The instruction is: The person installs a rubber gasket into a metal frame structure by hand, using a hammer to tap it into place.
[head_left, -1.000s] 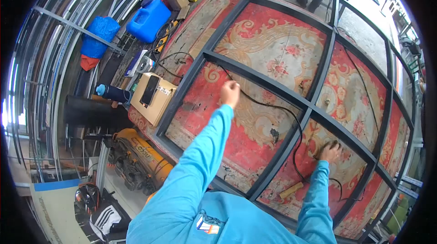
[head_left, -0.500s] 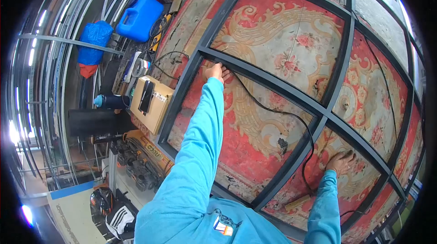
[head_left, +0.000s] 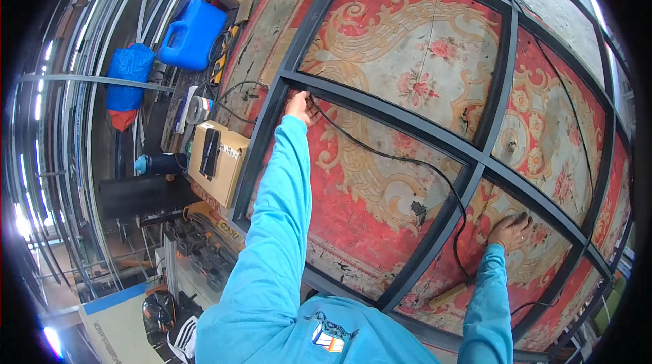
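The person's two hands are well apart, each inside a different opening of the dark metal frame (head_left: pixel 382 115) that lies across the worn red carpet (head_left: pixel 360 204). Over here the left hand (head_left: pixel 300 106) is up by the corner of its opening, fingers against the crossbar where a black cable (head_left: pixel 407 158) comes out; I can't tell whether they are closed on bar or cable. The right hand (head_left: pixel 511 230), fingers spread, is low over the patterned carpet, with nothing I can see in its grasp. Between them the cable sags across the left opening, runs over the dividing bar and drops near a small wooden strip (head_left: pixel 448 295). Just outside the frame's left side sits a cardboard box (head_left: pixel 231 167) with a dark phone-like object (head_left: pixel 210 152) on top, then a dark bottle (head_left: pixel 163 163), a blue jerrycan (head_left: pixel 197 34) and racked metal lengths (head_left: pixel 68 38).
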`<state>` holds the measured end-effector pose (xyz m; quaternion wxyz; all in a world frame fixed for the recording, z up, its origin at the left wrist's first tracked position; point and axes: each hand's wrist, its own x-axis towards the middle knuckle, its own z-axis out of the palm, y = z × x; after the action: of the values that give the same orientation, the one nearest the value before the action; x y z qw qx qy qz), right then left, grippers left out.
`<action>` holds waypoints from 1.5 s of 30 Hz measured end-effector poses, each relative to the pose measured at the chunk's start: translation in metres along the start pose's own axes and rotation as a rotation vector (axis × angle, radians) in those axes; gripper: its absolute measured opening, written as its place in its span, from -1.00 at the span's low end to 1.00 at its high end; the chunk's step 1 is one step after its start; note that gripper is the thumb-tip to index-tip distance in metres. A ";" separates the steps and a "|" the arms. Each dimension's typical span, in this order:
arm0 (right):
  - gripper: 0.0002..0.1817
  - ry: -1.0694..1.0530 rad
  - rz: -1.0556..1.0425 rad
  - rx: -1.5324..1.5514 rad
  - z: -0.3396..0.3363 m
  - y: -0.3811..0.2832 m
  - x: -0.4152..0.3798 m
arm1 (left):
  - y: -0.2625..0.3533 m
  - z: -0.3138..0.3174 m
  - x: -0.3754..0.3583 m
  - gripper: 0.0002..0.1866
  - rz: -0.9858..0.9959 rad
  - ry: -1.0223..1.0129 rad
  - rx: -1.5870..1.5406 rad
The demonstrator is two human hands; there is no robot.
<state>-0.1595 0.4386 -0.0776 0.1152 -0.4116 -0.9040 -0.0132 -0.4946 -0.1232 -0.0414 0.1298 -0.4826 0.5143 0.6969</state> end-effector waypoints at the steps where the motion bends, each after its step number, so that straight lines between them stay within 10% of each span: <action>1: -0.44 0.001 0.003 0.003 0.000 0.000 0.000 | 0.001 -0.001 0.003 -0.83 0.000 0.002 -0.003; 25: -0.45 -0.052 0.020 0.045 -0.014 -0.009 0.002 | -0.002 0.019 -0.008 -0.82 0.234 0.268 0.143; 32: -0.46 -0.050 0.004 0.040 -0.012 -0.005 0.003 | -0.009 0.003 -0.020 -0.81 0.305 -0.041 0.136; 45: -0.45 -0.005 -0.018 0.005 -0.003 0.001 0.003 | -0.018 0.017 -0.015 -0.81 0.407 0.034 0.145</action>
<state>-0.1600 0.4410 -0.0739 0.1137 -0.4033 -0.9079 -0.0109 -0.4843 -0.0968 -0.0398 0.0121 -0.3699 0.6519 0.6619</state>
